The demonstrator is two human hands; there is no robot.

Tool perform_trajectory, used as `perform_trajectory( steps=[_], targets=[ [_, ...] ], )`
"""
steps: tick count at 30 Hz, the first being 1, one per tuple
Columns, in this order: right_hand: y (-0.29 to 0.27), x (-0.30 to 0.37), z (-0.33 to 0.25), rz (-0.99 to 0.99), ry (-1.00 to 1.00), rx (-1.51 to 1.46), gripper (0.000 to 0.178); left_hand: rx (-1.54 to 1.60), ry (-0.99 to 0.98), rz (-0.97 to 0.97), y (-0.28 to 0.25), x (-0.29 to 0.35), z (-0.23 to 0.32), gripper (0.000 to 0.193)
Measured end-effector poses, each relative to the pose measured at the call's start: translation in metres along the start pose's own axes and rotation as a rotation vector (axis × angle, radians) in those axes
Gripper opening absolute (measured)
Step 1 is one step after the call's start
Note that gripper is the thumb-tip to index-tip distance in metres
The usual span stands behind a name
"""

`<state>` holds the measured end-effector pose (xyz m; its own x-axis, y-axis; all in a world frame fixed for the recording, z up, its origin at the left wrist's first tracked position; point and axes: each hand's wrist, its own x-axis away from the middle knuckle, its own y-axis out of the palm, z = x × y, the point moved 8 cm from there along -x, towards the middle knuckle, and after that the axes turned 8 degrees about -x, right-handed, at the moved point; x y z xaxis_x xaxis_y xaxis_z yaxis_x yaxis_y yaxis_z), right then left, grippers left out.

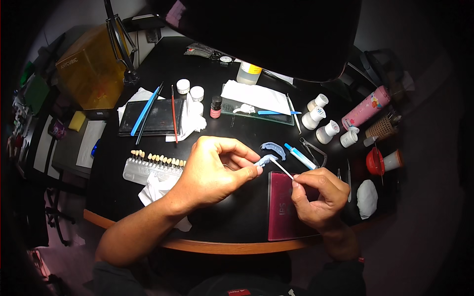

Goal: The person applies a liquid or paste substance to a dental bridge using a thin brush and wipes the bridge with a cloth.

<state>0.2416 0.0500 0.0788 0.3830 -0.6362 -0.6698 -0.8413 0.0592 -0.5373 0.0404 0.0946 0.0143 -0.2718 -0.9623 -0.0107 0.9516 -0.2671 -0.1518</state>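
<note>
Between the thumb and fingertips of my left hand [217,165] is a small light-blue dental piece [267,160]. In a pinch grip, my right hand [323,197] holds a thin white stick [282,169]. The stick's far tip reaches the blue piece; whether it presses on it cannot be made out. Just beyond lies a curved blue dental mould [274,149] on the black table. A blue-and-white syringe-like tube [302,158] rests to its right, beside a metal caliper [320,152]. Below the right hand is a dark red rectangular case [282,222].
A tooth shade guide [148,170] and crumpled tissue [155,190] lie left of my left forearm. Farther back are a black palette [160,116] with brushes, a small dark bottle [216,107] and a glass slab [269,117]. Several jars [313,118] and a pink flask [365,107] stand right.
</note>
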Motion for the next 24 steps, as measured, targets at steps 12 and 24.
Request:
perform_trajectory(
  steps=[12, 24],
  targets=[
    [-0.0051, 0.0017, -0.0036, 0.025, -0.047, 0.001, 0.017, 0.151, -0.125, -0.049, 0.0016, 0.001, -0.0077, 0.025],
    [-0.001, 0.0016, -0.0078, 0.014, -0.104, 0.043, 0.022, 0.036, -0.007, 0.016, -0.0012, 0.0011, -0.0028, 0.02]
  ],
)
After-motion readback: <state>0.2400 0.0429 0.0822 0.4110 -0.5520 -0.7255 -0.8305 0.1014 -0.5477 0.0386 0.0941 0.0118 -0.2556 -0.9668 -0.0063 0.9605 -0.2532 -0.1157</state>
